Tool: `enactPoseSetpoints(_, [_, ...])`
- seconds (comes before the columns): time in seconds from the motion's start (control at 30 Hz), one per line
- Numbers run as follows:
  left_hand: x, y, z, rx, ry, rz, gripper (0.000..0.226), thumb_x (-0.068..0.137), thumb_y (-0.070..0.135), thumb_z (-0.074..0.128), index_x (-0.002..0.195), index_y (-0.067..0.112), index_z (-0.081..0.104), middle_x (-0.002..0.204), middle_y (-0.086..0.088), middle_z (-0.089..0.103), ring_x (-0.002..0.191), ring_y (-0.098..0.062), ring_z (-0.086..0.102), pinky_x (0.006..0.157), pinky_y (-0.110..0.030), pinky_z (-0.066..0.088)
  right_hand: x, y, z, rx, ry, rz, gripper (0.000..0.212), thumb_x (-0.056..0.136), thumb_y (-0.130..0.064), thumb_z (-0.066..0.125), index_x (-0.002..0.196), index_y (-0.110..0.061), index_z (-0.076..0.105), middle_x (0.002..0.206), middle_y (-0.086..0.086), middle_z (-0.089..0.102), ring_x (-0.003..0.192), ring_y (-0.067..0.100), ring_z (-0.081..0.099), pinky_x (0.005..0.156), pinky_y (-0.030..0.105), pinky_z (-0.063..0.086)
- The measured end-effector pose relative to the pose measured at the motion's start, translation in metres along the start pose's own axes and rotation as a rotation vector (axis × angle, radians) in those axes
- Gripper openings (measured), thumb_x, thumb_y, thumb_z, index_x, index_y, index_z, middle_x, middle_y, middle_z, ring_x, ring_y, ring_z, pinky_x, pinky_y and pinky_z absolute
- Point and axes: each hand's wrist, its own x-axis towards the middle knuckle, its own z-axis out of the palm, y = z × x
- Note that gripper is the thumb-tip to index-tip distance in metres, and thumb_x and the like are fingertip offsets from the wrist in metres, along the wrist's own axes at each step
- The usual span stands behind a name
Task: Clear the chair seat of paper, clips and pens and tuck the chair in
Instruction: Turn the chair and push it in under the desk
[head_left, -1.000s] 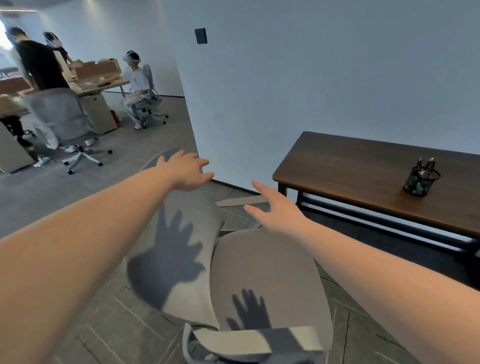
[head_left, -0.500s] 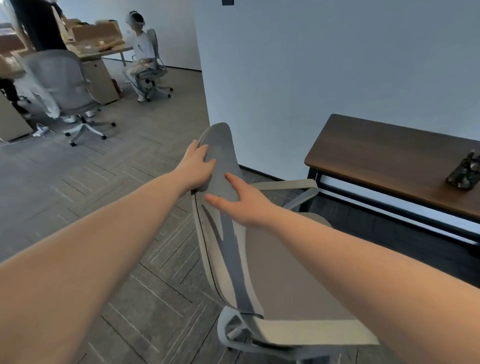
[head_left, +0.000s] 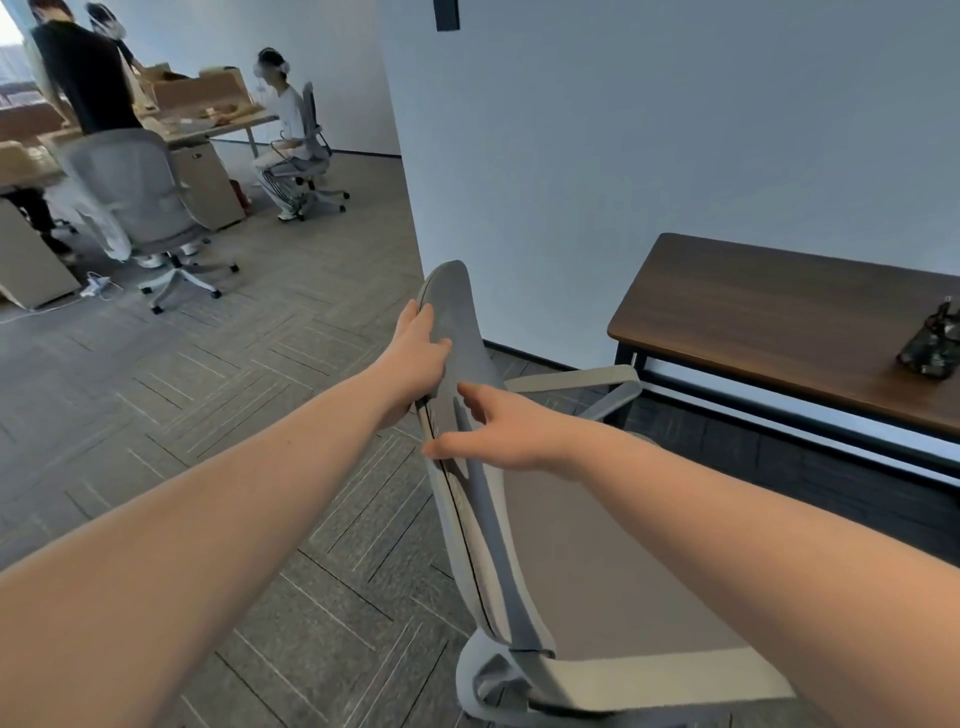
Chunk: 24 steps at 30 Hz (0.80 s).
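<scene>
- Room: desk (head_left: 769, 312) stands against the wall at right, long axis running right and away. It's well apart from everything else the task involves.
- Chair (head_left: 571, 530): directly ahead of the person, left of the desk. The backrest (head_left: 457, 322) is seen edge-on, and the seat (head_left: 587, 545) faces right toward the desk. The far armrest (head_left: 571, 382) points at the desk's left leg but isn't under the top yet.
- Key relation: the desk lies right and forward of the chair, so my read is the tuck-in is a push to the right and away, across the backrest's long edge. The chair may need a slight swivel first to square up to the desk front.
- Seat looks bare: no paper, clips or pens visible on it. The forearms cover part, so I can't rule out something small. I'd say clearing is done and tucking is the current step.
- Left hand (head_left: 421, 358): clamped on the backrest's upper edge, fingers over the front face and palm behind. It's the farther and higher of the two.
- Right hand (head_left: 498, 428): nearer and lower, fingers spread and touching the backrest's front face with the thumb near its edge. It isn't wrapped around anything, more a flat brace than a grip.
- Pen cup (head_left: 932, 345): on the desk's far right with dark items standing in it, too blurred to identify. No other container is in view.
- Risk: castors could skate or rotate under an off-centre push.
</scene>
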Motion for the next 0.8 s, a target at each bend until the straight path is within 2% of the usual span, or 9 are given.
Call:
enactPoseSetpoints(0.1, [-0.013, 0.012, 0.016, -0.09, -0.03, -0.001, 0.061, 0.101, 0.014, 0.035, 0.152, 0.019, 0.002, 0.159, 0.012, -0.017, 0.144, -0.014, 0.013, 0.091, -0.018, 0.03, -0.01, 0.009, -0.012, 0.082, 0.022, 0.021, 0.084, 0.081, -0.041, 0.067, 0.149, -0.015, 0.024, 0.153, 0.008, 0.035, 0.14, 0.022, 0.036, 0.111, 0.037, 0.034])
enactPoseSetpoints(0.17, [-0.023, 0.02, 0.03, -0.158, -0.072, 0.012, 0.063, 0.101, 0.013, 0.038, 0.152, 0.019, 0.002, 0.158, 0.012, -0.021, 0.146, -0.015, 0.009, 0.105, -0.026, 0.026, -0.016, 0.015, -0.018, 0.127, 0.044, 0.023, 0.064, 0.08, -0.031, 0.066, 0.138, -0.017, 0.042, 0.136, 0.01, 0.054, 0.125, 0.025, 0.052, 0.107, 0.04, 0.041])
enactPoseSetpoints(0.23, [-0.034, 0.026, 0.045, -0.17, -0.144, 0.031, 0.063, 0.1, 0.016, 0.04, 0.152, 0.019, 0.003, 0.157, 0.012, -0.024, 0.147, -0.015, 0.006, 0.114, -0.032, 0.02, -0.022, 0.025, -0.025, 0.109, 0.061, 0.03, 0.051, 0.077, -0.027, 0.062, 0.126, -0.022, 0.051, 0.109, 0.004, 0.063, 0.098, 0.02, 0.061, 0.088, 0.033, 0.05])
enactPoseSetpoints(0.3, [-0.041, 0.032, 0.056, -0.118, -0.23, 0.05, 0.059, 0.101, 0.026, 0.038, 0.152, 0.022, 0.007, 0.156, 0.012, -0.025, 0.148, -0.014, 0.004, 0.117, -0.035, 0.016, -0.032, 0.038, -0.037, 0.084, 0.072, 0.068, 0.043, 0.076, -0.024, 0.059, 0.119, -0.02, 0.055, 0.09, 0.002, 0.059, 0.075, 0.016, 0.055, 0.066, 0.029, 0.046])
enactPoseSetpoints(0.37, [-0.043, 0.038, 0.065, -0.047, -0.275, 0.093, 0.051, 0.101, 0.036, 0.032, 0.15, 0.026, 0.02, 0.159, 0.01, -0.016, 0.147, -0.014, 0.008, 0.118, -0.036, 0.016, -0.05, 0.051, -0.054, 0.063, 0.062, 0.104, 0.041, 0.077, -0.02, 0.057, 0.118, -0.018, 0.056, 0.088, 0.007, 0.06, 0.072, 0.019, 0.056, 0.063, 0.032, 0.045])
enactPoseSetpoints(0.5, [-0.033, 0.045, 0.081, 0.477, -0.106, 0.422, 0.049, 0.093, 0.055, 0.037, 0.134, 0.032, 0.049, 0.15, -0.004, 0.029, 0.141, -0.022, 0.024, 0.117, -0.036, 0.02, -0.09, 0.075, -0.083, -0.027, 0.032, 0.134, 0.039, 0.081, -0.013, 0.054, 0.118, -0.025, 0.054, 0.09, 0.004, 0.06, 0.074, 0.017, 0.057, 0.064, 0.029, 0.045])
enactPoseSetpoints(0.63, [-0.012, 0.047, 0.096, 0.828, -0.125, 0.762, 0.09, 0.066, 0.089, 0.024, 0.128, 0.03, 0.051, 0.136, -0.002, 0.049, 0.14, -0.024, 0.03, 0.117, -0.047, 0.02, -0.128, 0.101, -0.106, -0.161, 0.026, 0.18, 0.053, 0.079, -0.012, 0.054, 0.124, -0.041, 0.048, 0.094, -0.002, 0.061, 0.078, 0.017, 0.058, 0.068, 0.033, 0.048])
enactPoseSetpoints(0.73, [-0.001, 0.055, 0.115, 0.861, -0.158, 0.852, 0.097, 0.06, 0.093, 0.019, 0.111, 0.019, 0.058, 0.109, -0.003, 0.06, 0.109, -0.026, 0.054, 0.109, -0.052, 0.029, -0.158, 0.116, -0.12, -0.2, 0.006, 0.205, 0.066, 0.083, -0.008, 0.053, 0.136, -0.043, 0.038, 0.088, -0.011, 0.056, 0.069, 0.008, 0.052, 0.062, 0.023, 0.042])
enactPoseSetpoints(0.8, [0.0, 0.061, 0.133, 0.836, -0.109, 0.94, 0.095, 0.063, 0.092, 0.02, 0.095, 0.013, 0.062, 0.089, -0.005, 0.061, 0.084, -0.028, 0.056, 0.095, -0.051, 0.04, -0.173, 0.128, -0.129, -0.253, 0.026, 0.222, 0.069, 0.084, -0.008, 0.055, 0.141, -0.042, 0.034, 0.083, -0.018, 0.052, 0.066, 0.003, 0.05, 0.059, 0.02, 0.04])
